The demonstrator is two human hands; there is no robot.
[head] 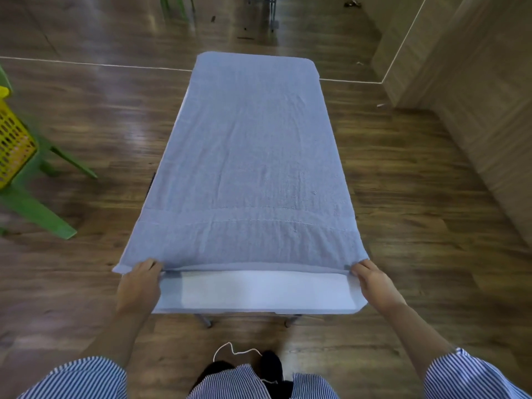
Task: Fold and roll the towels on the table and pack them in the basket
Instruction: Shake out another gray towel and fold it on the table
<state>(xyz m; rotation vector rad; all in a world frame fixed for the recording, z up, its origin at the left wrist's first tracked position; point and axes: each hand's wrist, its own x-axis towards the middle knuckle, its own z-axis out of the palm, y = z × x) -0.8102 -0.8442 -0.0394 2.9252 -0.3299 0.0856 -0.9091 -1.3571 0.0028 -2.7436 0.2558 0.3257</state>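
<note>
At the near edge of the table [259, 295], both hands pinch the towel's [253, 156] near corners.

The left hand [141, 283] and right hand [374, 280] each hold a corner of the blue towel, which lies flat along nearly the whole table. It looks soft, limp and light, so it should handle best by corners or hems. It overhangs the left edge slightly; the yellow basket [14, 139] sits well apart on the left, with open floor [417, 197] around.
</note>
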